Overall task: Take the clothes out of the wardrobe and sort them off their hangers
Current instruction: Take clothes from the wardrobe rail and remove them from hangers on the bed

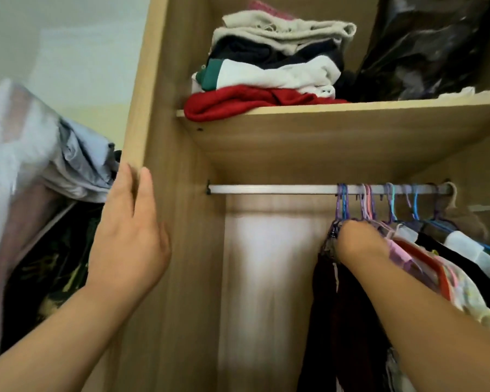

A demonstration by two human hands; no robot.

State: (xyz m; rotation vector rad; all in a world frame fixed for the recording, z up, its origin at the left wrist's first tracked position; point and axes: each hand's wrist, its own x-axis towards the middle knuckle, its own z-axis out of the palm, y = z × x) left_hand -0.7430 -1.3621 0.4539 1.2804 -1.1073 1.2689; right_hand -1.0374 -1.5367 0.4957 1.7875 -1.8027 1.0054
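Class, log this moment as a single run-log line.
left hand: open, touching wardrobe side panel | right hand: at hanger necks under rail, fingers hidden | clothes: hanging at rail's right end

Home interior, at an open wardrobe [181, 250].
Shown by folded clothes [277, 72] stacked on a wooden shelf [337, 137], coloured plastic hangers [365, 205] crowded along a white rail [272, 189] below.
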